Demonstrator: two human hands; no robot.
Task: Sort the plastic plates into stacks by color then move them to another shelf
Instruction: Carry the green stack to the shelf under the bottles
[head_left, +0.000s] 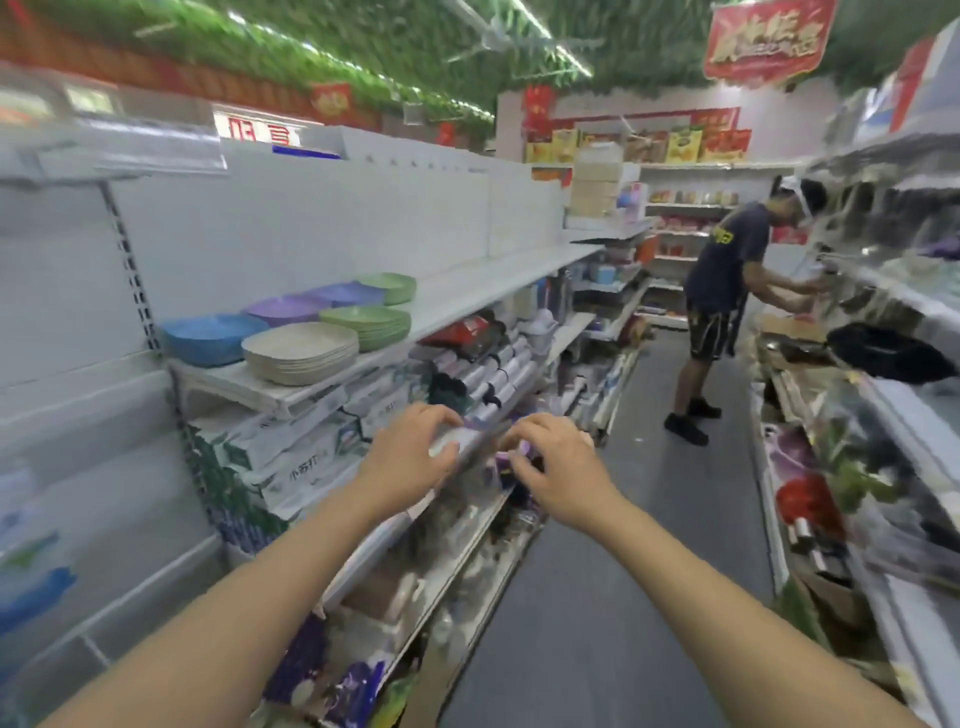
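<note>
Meanwhile, shelf (457, 291) holds plate stacks (300, 353) (color-sorted).

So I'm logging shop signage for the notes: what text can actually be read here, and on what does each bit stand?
"小苏打": on the white and green paper packs under the plate shelf.
Large yellow characters on the red hanging ceiling banner: too blurred to read.
Red characters on the white sign above the left shelving: cut off, unreadable.
Yellow print on the other person's dark T-shirt: too small.

White packs (291, 467) read "小苏打"; other signs blur.
</note>
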